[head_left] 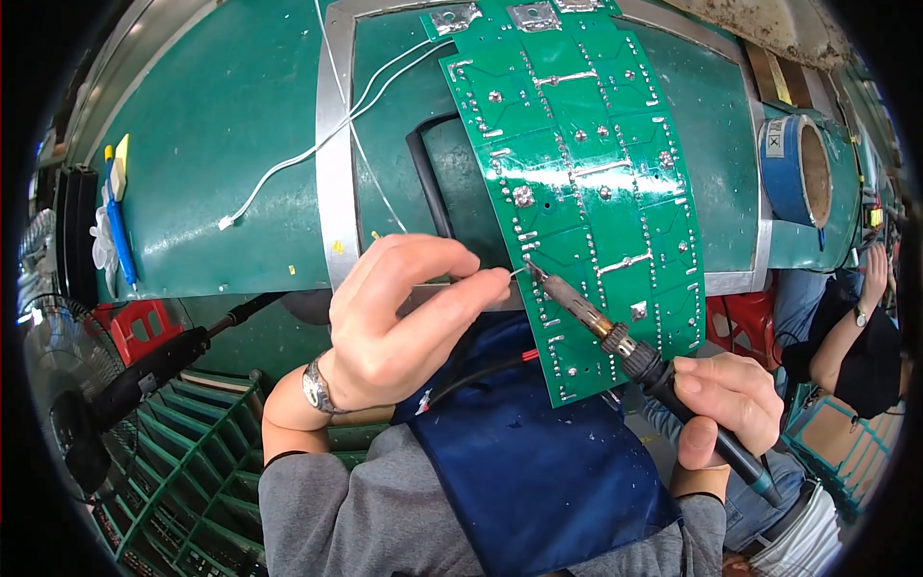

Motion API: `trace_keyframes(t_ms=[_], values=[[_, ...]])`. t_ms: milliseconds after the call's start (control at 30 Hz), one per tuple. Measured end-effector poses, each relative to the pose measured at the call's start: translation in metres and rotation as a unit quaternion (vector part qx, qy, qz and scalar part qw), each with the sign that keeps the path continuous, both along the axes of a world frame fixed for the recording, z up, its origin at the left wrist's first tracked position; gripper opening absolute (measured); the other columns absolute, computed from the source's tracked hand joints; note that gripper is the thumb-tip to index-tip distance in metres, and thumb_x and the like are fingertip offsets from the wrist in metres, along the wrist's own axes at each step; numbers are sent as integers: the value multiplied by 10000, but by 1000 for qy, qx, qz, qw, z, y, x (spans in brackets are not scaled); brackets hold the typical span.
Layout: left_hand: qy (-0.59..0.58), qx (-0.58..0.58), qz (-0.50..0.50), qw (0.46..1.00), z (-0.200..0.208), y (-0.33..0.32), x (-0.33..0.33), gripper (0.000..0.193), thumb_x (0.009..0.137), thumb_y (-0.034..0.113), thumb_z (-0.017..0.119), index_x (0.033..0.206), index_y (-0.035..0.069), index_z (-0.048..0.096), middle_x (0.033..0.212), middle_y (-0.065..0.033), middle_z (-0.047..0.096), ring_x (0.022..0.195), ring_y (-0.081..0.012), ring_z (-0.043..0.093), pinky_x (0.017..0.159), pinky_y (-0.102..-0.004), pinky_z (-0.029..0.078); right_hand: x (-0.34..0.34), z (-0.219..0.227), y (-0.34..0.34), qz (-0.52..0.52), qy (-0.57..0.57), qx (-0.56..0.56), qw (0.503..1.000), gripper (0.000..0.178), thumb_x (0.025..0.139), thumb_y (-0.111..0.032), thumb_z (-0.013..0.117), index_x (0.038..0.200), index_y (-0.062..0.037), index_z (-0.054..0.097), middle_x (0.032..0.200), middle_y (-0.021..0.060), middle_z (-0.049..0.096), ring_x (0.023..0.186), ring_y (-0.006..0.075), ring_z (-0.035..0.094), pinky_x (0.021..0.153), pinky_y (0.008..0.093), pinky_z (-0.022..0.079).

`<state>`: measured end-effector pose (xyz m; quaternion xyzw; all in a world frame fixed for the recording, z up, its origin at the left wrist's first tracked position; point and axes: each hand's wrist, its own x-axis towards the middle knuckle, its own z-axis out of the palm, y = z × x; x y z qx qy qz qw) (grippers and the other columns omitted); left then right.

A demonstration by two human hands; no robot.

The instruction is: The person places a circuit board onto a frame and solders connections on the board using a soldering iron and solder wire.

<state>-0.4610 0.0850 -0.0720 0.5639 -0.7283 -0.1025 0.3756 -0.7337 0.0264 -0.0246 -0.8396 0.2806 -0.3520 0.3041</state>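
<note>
A long green circuit board (635, 221) stretches from the table's far side toward my lap, its solder joints facing up. My right hand (726, 409) grips the dark handle of a soldering iron (615, 337). The iron's tip meets the board near its left edge. Beside that spot, my left hand (409, 308) pinches a thin strand of solder wire (517, 272) between thumb and forefinger, its end close to the tip. A long pale strand (370, 168) runs down from the far edge toward my left hand.
White cables (288, 168) with a small connector lie left of the board. A blue pen (120, 236) rests at the far left. A blue roll (796, 171) stands at the right. Green racks (207, 481) are at lower left, near a fan (77, 385). Another person's arm (841, 337) shows at right.
</note>
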Motion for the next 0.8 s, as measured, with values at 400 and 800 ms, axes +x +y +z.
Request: trace_keyframes(t_ms=[400,800], values=[[-15,-84,-30,996,-9,-10,2,354,554,-9,733,907,7,715,848,-81,599,725,-231,612,574,-308,495,-2,6,2,43,39,12,998,226,801,-133,704,996,-20,687,952,130,683,634,218,677,553,287,539],[-202,-58,-39,977,36,9,11,261,599,147,820,845,120,736,785,15,606,736,-176,586,605,-324,452,-16,-4,18,-51,-18,-37,998,197,849,-238,654,883,-48,693,851,112,696,595,183,636,566,271,518]])
